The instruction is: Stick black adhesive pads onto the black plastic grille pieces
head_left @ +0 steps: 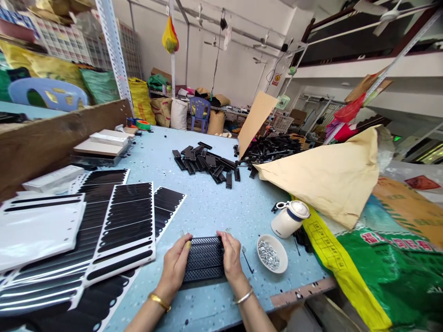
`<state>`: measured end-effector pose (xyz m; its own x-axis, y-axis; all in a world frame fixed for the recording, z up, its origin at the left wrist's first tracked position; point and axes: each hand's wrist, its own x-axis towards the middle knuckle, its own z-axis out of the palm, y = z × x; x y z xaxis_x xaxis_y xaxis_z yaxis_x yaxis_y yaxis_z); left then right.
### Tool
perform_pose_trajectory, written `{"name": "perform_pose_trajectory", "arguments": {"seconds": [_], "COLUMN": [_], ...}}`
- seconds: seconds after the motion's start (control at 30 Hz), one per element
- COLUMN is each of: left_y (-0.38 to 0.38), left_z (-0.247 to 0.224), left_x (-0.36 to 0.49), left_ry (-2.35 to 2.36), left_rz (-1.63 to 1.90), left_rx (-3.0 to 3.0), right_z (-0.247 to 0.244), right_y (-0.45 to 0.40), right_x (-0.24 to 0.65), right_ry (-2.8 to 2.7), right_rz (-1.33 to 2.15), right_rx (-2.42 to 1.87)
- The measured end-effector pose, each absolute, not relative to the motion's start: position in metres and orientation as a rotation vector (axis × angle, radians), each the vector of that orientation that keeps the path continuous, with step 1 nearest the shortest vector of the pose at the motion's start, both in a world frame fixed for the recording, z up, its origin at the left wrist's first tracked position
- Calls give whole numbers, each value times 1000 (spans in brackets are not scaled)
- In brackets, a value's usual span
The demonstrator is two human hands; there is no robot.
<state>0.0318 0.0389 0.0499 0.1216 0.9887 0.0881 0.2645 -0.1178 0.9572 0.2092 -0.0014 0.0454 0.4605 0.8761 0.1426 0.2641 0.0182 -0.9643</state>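
Because the black holey block (204,260) is between my two hands, an even squeeze from both sides is best. My left hand (175,262) pinches its left edge, and my right hand (231,258) pinches its right edge. I can't tell if it touches the blue surface (221,205). Gentle, level fingers should keep its rows straight, well away from the bowl (284,263) of shiny bits (269,255).

Speckled blue tabletop (152,152), black perforated block (204,259), white mug (288,223) with blue band
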Motion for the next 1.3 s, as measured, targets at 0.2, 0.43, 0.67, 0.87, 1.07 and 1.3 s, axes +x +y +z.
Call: {"name": "perform_pose_trajectory", "arguments": {"seconds": [0.2,0.43,0.67,0.87,1.07,1.3], "left_y": [36,38,35,36,36,53], "left_z": [46,47,46,49,49,34], "left_x": [33,31,37,33,31,18], "left_ry": [1307,1324,1307,1294,1277,1269], "left_rz": [1074,1085,1064,1035,1010,991], "left_rx": [1532,1514,1536,1560,1570,1514], "right_z": [41,35,48,48,52,94], "right_y": [-2,0,-3,-6,-5,-34], "right_x": [211,215,207,208,204,280], "right_ry": [-966,-853,-922,-989,-1120,-1429], "right_rz": [693,700,695,634,545,343], "right_rx": [-1477,-1465,-1474,-1526,-1608,-1864]}}
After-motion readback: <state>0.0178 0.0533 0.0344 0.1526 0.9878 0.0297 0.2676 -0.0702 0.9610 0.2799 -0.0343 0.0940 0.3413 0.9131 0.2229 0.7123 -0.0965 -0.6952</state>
